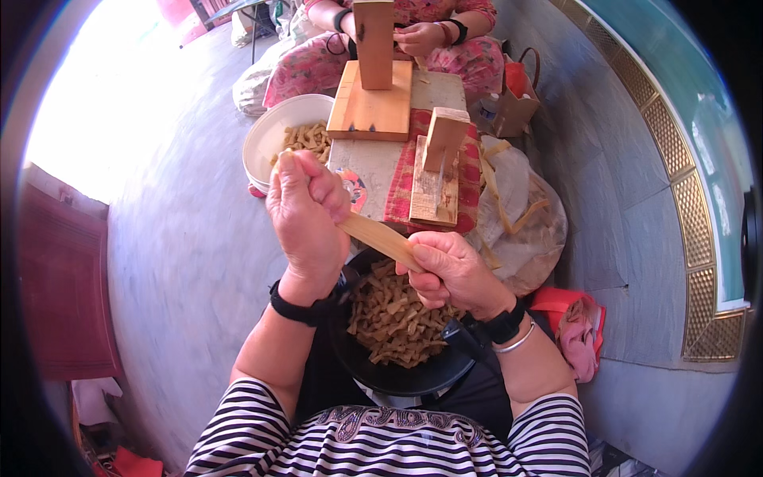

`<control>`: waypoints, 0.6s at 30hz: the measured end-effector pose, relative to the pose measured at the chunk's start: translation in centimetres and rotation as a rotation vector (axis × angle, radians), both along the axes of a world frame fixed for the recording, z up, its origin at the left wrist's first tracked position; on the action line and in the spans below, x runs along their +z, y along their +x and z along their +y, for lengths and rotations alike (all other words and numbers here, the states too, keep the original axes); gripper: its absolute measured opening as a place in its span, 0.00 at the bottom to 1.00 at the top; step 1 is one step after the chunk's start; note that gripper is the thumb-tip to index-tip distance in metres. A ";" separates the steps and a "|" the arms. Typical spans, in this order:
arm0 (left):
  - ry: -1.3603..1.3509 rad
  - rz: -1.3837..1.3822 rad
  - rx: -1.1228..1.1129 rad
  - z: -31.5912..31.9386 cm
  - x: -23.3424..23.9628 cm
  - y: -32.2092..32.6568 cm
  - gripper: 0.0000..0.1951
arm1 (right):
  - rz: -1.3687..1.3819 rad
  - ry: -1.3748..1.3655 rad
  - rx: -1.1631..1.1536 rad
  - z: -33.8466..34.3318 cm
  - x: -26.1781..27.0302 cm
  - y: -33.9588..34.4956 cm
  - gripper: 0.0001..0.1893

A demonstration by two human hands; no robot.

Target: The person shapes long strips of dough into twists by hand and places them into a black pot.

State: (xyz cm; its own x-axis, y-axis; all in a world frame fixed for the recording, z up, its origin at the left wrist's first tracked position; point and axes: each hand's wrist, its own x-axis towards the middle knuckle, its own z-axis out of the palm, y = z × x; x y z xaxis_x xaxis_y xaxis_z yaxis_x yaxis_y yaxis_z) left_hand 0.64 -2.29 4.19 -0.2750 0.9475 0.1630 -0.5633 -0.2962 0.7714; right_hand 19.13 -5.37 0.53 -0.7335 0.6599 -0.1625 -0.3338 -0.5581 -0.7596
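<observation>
A flat, pale yellow strip [381, 239], of a material I cannot tell, runs between my two hands. My left hand [310, 203] is closed around its upper end, with the thumb up and a bit of yellow showing at the tip. Lower and to the right, my right hand [450, 271] grips the other end between thumb and fingers. Under the strip, a black bowl [405, 381] rests at my lap, heaped with short yellowish-brown pieces [399, 322]. Just beyond my hands stands a small wooden block stand [441, 161] on a red patterned cloth [402, 185].
A larger wooden stand [372, 101] sits on the low table [369, 161]. Left of it is a white bucket [262, 140] with similar pieces. A white sack [530, 208] with loose strips lies right. Another person's hands [417, 39] are across the table. A red bag [572, 322] lies beside me.
</observation>
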 end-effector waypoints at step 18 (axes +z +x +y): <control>0.014 1.151 -0.330 -2.0 -3.5 3.8 0.15 | -0.308 0.203 -0.535 -0.4 -1.5 0.4 0.15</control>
State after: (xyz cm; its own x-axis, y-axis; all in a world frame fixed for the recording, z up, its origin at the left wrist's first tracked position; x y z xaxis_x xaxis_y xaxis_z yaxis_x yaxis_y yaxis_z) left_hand 4.40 -4.27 0.71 0.2950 0.9412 0.1646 0.4056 -0.2793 0.8703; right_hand 19.49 -5.80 -0.95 -0.2344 0.9611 -0.1462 -0.2758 -0.2100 -0.9380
